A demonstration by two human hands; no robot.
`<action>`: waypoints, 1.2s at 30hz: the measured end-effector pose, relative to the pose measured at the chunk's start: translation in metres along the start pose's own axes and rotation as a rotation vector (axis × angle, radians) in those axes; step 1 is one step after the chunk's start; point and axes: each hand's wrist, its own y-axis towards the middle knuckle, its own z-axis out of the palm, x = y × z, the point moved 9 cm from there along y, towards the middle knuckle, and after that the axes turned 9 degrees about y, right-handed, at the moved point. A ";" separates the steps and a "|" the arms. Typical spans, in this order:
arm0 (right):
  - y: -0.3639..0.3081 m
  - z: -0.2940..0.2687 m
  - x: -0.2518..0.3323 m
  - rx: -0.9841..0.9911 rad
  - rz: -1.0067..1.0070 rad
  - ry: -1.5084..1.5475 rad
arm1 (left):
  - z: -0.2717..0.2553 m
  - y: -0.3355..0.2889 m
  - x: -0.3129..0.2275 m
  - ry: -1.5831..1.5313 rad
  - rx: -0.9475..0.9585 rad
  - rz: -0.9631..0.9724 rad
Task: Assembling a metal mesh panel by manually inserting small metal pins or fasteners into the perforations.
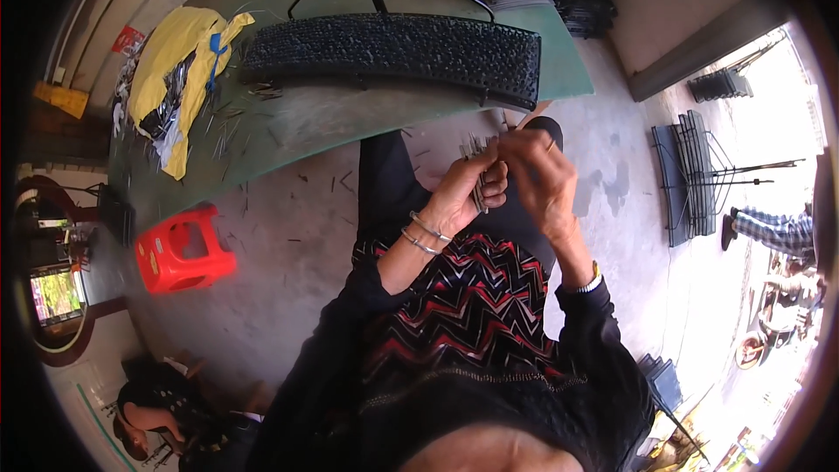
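Observation:
My left hand (465, 187) is closed around a bundle of thin grey strips (476, 150), held above my lap. The strips stick out above and below the fist; their exact kind is too small to make out. My right hand (542, 170) is beside it, fingers bent and drawn together at the top of the bundle. Whatever lies between those fingertips is hidden. Beyond both hands, a curved black woven panel (393, 51) on a thin black metal frame rests on the green table (297, 135).
A yellow bag (179, 61) of thin strips lies on the table's left, with loose strips around it. A red plastic stool (185, 249) stands on the floor at left. Black racks (690, 175) stand at right. Another person (157, 411) is at lower left, another (773, 232) at far right.

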 end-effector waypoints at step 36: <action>0.058 0.183 0.087 0.471 -0.806 -0.272 | 0.026 0.011 0.008 0.922 0.444 0.567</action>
